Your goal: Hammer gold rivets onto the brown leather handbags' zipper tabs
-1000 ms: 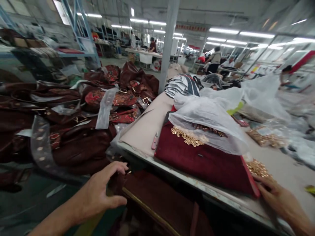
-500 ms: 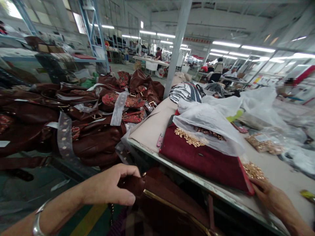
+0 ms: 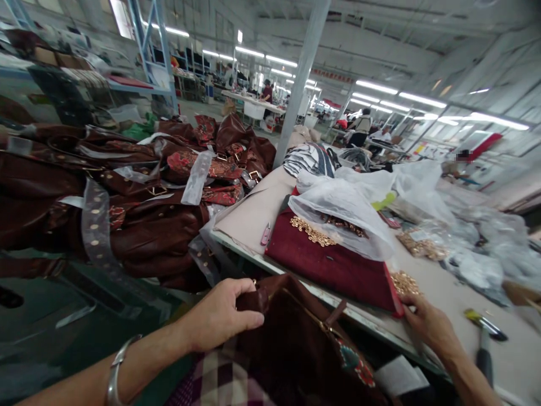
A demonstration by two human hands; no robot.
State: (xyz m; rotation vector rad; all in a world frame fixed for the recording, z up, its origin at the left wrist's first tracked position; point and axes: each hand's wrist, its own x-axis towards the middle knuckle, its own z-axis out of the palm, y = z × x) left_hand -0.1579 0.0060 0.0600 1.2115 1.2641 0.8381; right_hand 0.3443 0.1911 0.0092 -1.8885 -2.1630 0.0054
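My left hand [image 3: 220, 316] is closed on the top edge of a dark brown leather bag [image 3: 296, 344] with a brass zip, which rests on my lap over plaid cloth. A silver bangle is on that wrist. My right hand [image 3: 426, 324] rests on the table edge by the corner of a dark red cloth pad [image 3: 338, 265], its fingers curled beside a heap of small gold metal fittings [image 3: 403, 282]. More gold fittings [image 3: 310, 232] lie on the pad, partly under a clear plastic bag [image 3: 342, 211].
A big heap of brown and red leather bags [image 3: 127, 197] fills the left. The work table [image 3: 253, 220] carries plastic bags, a small pink clipper [image 3: 265, 234], a tool with a yellow-black handle [image 3: 486, 326] and bagged fittings [image 3: 422, 246]. Other people work far behind a grey pillar [image 3: 302, 79].
My left hand went from open and reaching to closed on the brown bag and has lifted it up onto my lap. My right hand stayed by the red pad's corner.
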